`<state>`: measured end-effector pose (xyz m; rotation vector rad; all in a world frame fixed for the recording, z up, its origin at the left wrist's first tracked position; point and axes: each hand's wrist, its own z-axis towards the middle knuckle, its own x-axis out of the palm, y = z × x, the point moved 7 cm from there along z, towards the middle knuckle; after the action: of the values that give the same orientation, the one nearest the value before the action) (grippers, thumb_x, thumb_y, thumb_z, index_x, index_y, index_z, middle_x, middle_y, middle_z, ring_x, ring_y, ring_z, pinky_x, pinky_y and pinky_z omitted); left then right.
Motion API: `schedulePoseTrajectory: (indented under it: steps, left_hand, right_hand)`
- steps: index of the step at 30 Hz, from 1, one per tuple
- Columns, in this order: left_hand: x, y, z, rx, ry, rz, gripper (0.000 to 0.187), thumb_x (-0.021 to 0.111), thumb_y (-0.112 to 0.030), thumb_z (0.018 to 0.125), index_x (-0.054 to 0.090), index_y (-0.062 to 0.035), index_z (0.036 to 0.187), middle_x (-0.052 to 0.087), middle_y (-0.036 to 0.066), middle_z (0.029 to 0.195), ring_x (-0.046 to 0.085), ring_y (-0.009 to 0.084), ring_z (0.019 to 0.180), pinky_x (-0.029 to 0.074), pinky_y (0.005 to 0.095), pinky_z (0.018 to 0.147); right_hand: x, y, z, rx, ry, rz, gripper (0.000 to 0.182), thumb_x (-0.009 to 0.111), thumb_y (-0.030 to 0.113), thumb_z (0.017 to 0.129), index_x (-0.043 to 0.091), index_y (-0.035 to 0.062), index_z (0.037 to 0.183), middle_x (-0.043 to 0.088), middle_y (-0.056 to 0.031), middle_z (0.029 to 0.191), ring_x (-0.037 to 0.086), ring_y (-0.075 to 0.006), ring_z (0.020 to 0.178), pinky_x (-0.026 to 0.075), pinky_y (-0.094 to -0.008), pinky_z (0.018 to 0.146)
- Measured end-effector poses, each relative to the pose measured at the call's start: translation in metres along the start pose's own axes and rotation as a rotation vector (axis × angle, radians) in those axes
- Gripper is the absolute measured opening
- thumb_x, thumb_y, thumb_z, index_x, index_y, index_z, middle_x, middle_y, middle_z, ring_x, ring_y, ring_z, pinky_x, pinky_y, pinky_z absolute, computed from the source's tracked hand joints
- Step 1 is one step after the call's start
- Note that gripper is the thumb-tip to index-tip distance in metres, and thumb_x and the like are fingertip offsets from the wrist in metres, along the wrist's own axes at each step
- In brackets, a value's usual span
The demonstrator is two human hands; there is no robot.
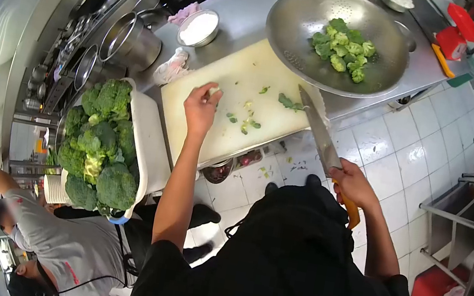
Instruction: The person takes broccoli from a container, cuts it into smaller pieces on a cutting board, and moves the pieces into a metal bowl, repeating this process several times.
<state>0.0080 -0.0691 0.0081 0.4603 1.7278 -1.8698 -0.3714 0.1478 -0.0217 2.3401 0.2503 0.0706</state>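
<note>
My left hand point(201, 109) rests on the cream cutting board point(224, 114), its fingertips pinched on a small pale piece of broccoli stem point(214, 90). My right hand point(353, 184) grips the orange handle of a long knife point(318, 130) whose blade points up over the board's right edge. Small green broccoli scraps point(247, 123) lie scattered on the board. Beyond it, a large metal colander point(295, 26) holds cut broccoli florets point(342, 49). To my left, a white tub point(147, 139) is piled with whole broccoli heads point(100, 144).
A steel counter point(240, 17) carries a bowl of white powder point(199, 27), steel pots point(129, 42) and a crumpled cloth point(172, 67). Red and orange items point(456, 34) sit at the far right. A person in grey point(58, 243) bends at lower left; another stands at the top. The white tiled floor point(411, 158) is below.
</note>
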Motion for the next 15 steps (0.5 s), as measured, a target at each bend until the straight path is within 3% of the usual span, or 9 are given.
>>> schedulePoseTrajectory:
  steps: [2,4,5,6,7,8,9,14,15]
  left_hand:
    - [0.004,-0.069,0.006,0.052,-0.021,-0.100,0.023,0.081,-0.012,0.086,0.078,-0.0066,0.108,0.059,0.001,0.084,0.058,0.0095,0.076,0.056,0.0255,0.061]
    - [0.044,-0.138,0.023,0.245,0.006,-0.200,0.028,0.081,-0.012,0.087,0.076,-0.0034,0.113,0.064,0.004,0.086,0.060,0.0087,0.071,0.053,0.0258,0.056]
    - [0.057,-0.166,0.033,0.461,-0.030,-0.112,0.028,0.081,-0.012,0.087,0.076,-0.0049,0.113,0.066,0.005,0.090,0.060,0.0086,0.072,0.052,0.0247,0.056]
    - [0.076,-0.186,0.047,0.402,0.046,-0.196,0.037,0.082,-0.019,0.086,0.075,-0.0074,0.120,0.070,0.009,0.102,0.065,0.0129,0.082,0.055,0.0271,0.066]
    - [0.085,-0.222,0.046,0.589,-0.063,-0.105,0.050,0.084,-0.029,0.083,0.071,-0.0084,0.127,0.071,0.014,0.115,0.069,0.0229,0.096,0.057,0.0345,0.082]
    - [0.096,-0.243,0.045,0.621,-0.092,-0.107,0.060,0.085,-0.037,0.081,0.068,-0.0090,0.131,0.069,0.019,0.121,0.065,0.0327,0.112,0.052,0.0417,0.098]
    - [0.108,-0.251,0.047,0.763,-0.140,-0.171,0.056,0.083,-0.037,0.082,0.069,-0.0096,0.129,0.066,0.021,0.125,0.060,0.0380,0.119,0.048,0.0451,0.103]
    - [0.059,-0.257,-0.012,0.606,0.065,-0.037,0.052,0.082,-0.035,0.083,0.070,-0.0133,0.128,0.061,0.019,0.134,0.053,0.0399,0.129,0.044,0.0467,0.109]
    - [0.034,-0.247,-0.019,0.622,0.021,0.005,0.050,0.083,-0.033,0.083,0.071,-0.0149,0.128,0.060,0.018,0.136,0.052,0.0389,0.130,0.042,0.0466,0.110]
  right_hand:
    - [0.016,0.001,0.005,-0.021,0.021,0.009,0.024,0.055,0.024,0.102,0.060,0.0028,0.112,0.051,-0.0029,0.066,0.052,-0.0147,0.049,0.047,-0.0326,0.047]
    - [0.001,0.004,0.011,-0.039,-0.001,-0.014,0.023,0.055,0.024,0.102,0.060,0.0024,0.109,0.051,-0.0028,0.066,0.052,-0.0143,0.050,0.047,-0.0323,0.046]
    - [0.010,0.005,0.012,-0.036,0.022,-0.012,0.022,0.055,0.023,0.102,0.059,0.0022,0.107,0.051,-0.0027,0.066,0.052,-0.0142,0.050,0.046,-0.0321,0.046]
    - [0.014,0.012,0.011,-0.039,0.001,-0.026,0.020,0.056,0.022,0.101,0.059,0.0025,0.103,0.051,-0.0028,0.066,0.051,-0.0137,0.049,0.045,-0.0312,0.044]
    - [0.013,0.016,0.011,-0.061,-0.027,-0.048,0.019,0.055,0.022,0.101,0.058,0.0032,0.102,0.051,-0.0027,0.065,0.051,-0.0138,0.047,0.045,-0.0312,0.043]
    - [0.015,0.017,0.011,-0.084,-0.033,-0.069,0.017,0.055,0.021,0.101,0.057,0.0039,0.100,0.051,-0.0026,0.065,0.051,-0.0138,0.046,0.045,-0.0311,0.043]
    - [0.017,0.020,0.014,-0.114,-0.034,-0.088,0.016,0.054,0.020,0.101,0.056,0.0046,0.099,0.050,-0.0024,0.064,0.051,-0.0139,0.045,0.045,-0.0311,0.042]
    - [0.006,0.021,0.014,-0.127,-0.120,-0.066,0.016,0.053,0.018,0.102,0.054,0.0030,0.097,0.048,-0.0031,0.063,0.048,-0.0129,0.043,0.043,-0.0295,0.039]
    - [0.004,0.021,0.013,-0.150,-0.132,-0.055,0.016,0.053,0.018,0.102,0.054,0.0031,0.096,0.048,-0.0031,0.063,0.048,-0.0128,0.043,0.043,-0.0293,0.039]
